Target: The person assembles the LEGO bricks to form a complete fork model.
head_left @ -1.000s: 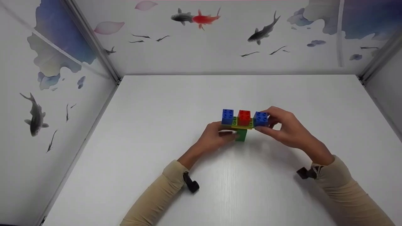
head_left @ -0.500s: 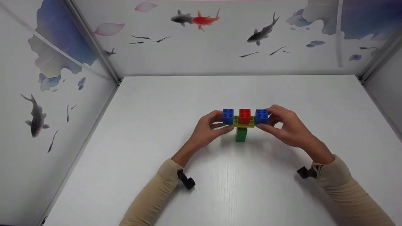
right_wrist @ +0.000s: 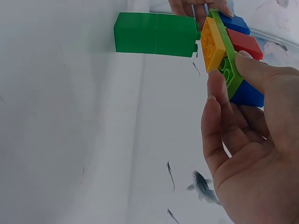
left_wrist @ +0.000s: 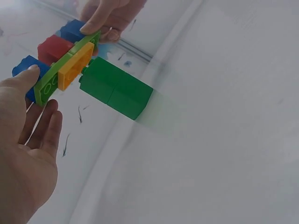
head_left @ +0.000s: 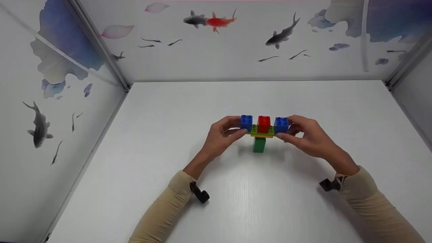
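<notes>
In the head view, a light-green plate (head_left: 254,130) bears a blue brick at its left end (head_left: 246,123), a red brick (head_left: 264,124) in the middle and another blue brick (head_left: 281,125) on the right. Under its centre is a yellow plate (left_wrist: 75,66). My left hand (head_left: 219,135) pinches the left end, thumb at the blue brick's lower edge. The right end is gripped by my right hand (head_left: 308,137), its thumb along the plate's edge. Directly below, two stacked green bricks (right_wrist: 156,33) stand upright on the table, their top studs right at the yellow plate's underside.
The white table (head_left: 216,202) runs back to a white wall (head_left: 236,64) printed with fish. Another printed wall (head_left: 98,111) borders it on the left. Black wrist mounts (head_left: 200,193) hang below both sleeves.
My left hand has left the green bricks and moved up to pinch the left end of the plate. That end has risen slightly; the right hand keeps its grip almost unmoved.
</notes>
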Motion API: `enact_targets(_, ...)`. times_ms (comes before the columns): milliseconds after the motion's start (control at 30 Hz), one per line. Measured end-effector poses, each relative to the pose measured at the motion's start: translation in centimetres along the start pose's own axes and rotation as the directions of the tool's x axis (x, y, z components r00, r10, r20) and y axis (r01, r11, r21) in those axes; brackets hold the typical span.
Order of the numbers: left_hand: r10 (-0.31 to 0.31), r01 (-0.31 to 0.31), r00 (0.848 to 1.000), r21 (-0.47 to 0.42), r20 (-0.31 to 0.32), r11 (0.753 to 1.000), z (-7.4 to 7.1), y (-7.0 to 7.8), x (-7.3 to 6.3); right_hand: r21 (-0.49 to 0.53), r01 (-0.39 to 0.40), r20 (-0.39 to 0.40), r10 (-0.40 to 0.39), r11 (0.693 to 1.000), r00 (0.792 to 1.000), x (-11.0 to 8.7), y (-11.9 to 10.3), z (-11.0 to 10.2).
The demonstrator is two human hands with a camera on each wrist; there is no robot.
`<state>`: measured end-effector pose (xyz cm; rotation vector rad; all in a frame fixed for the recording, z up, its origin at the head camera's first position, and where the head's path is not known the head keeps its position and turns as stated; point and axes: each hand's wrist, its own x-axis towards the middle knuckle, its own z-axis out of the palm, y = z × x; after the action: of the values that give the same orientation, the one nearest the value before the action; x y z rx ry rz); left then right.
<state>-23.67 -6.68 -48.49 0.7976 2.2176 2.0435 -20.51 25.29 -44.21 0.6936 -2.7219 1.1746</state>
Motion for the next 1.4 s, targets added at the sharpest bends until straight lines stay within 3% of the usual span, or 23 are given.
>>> enact_targets(333,-0.021,0.021,1.0,-0.002,0.017,1.0,-0.16,-0.29,0.02,-0.002,-0.017,0.019,0.017,1.0,1.0,0.08,0.3,0.25)
enact_targets(1400,-0.008,0.006,0.997,0.023,0.076,1.0,-0.68,-0.33,0.0,0.004,-0.016,0.047,0.015,1.0,0.999,0.04,0.79,0.16)
